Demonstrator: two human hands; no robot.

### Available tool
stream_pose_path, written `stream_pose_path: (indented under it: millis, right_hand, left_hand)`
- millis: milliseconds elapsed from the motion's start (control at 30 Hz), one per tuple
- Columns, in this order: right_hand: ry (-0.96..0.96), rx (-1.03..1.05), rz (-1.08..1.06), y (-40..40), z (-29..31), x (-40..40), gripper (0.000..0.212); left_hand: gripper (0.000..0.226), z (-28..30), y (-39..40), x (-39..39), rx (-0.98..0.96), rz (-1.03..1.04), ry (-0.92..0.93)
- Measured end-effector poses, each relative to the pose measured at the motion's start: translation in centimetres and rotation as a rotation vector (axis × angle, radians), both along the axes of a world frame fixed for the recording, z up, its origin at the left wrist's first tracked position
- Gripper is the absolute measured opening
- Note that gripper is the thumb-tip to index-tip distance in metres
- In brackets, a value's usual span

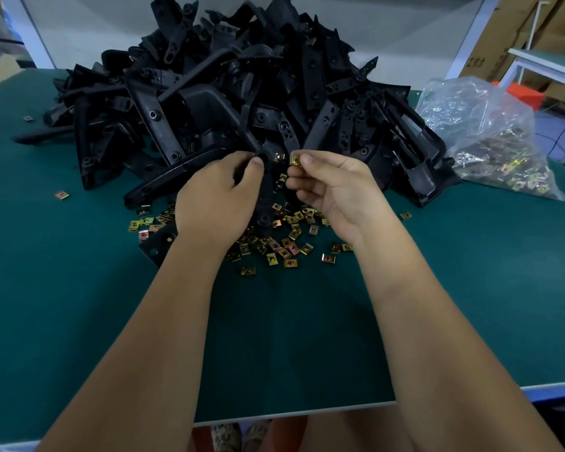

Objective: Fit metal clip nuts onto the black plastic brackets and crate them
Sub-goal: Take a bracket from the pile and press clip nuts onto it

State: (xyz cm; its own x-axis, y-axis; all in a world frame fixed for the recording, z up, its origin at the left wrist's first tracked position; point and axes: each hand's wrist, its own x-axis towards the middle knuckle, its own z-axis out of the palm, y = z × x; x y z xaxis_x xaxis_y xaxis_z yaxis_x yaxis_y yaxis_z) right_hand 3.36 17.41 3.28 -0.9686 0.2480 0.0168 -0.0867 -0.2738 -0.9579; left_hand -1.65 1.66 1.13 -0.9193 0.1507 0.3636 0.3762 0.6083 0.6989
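Note:
My left hand (214,197) grips a narrow black plastic bracket (265,203) that stands nearly upright between my two hands, with my thumb on its top end. My right hand (331,190) pinches a brass-coloured clip nut (295,159) between thumb and forefinger, just right of the bracket's top end and a little apart from it. Several loose clip nuts (284,249) lie scattered on the green table (291,337) under and in front of my hands. A big heap of black brackets (242,93) rises right behind them.
A clear plastic bag of clip nuts (490,138) lies at the right of the heap. Single nuts lie at the left, one (62,195) near the heap and one (28,118) farther back. Cardboard boxes (519,31) and a second bench stand at the right rear.

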Motion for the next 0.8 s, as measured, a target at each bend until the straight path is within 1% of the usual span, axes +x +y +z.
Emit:
stream_pose_path:
  millis: [100,167,300,367,500,700,800]
  right_hand:
    - [-0.017,-0.004,0.011,-0.1,-0.2,-0.1,0.013]
    - [-0.013,-0.02,0.02,-0.2,-0.3,-0.2,0.013]
    - [-0.011,-0.01,0.042,-0.4,-0.3,-0.3,0.012]
    - [-0.022,0.029,0.055,-0.5,-0.3,-0.3,0.011]
    - [-0.029,0.087,0.082,-0.9,-0.4,-0.4,0.013]
    - [-0.05,0.048,0.039,-1.0,-0.5,-0.6,0.01]
    - [-0.05,0.088,0.061,-1.2,-0.6,-0.6,0.012]
  left_hand:
    - [0.049,0.1,-0.2,-0.2,0.103,-0.016,-0.128]
    - [0.052,0.1,-0.3,-0.1,0.137,-0.033,-0.154]
    - [0.041,0.3,-0.3,0.4,0.136,-0.064,-0.127]
    - [0.042,0.5,-0.2,0.5,0.125,-0.073,-0.111]
    - [0.052,0.4,0.0,0.4,0.06,-0.076,-0.091]
    - [0.054,0.5,0.0,0.4,0.077,-0.069,-0.092]
    - [0.05,0.4,0.0,0.3,0.07,-0.072,-0.085]
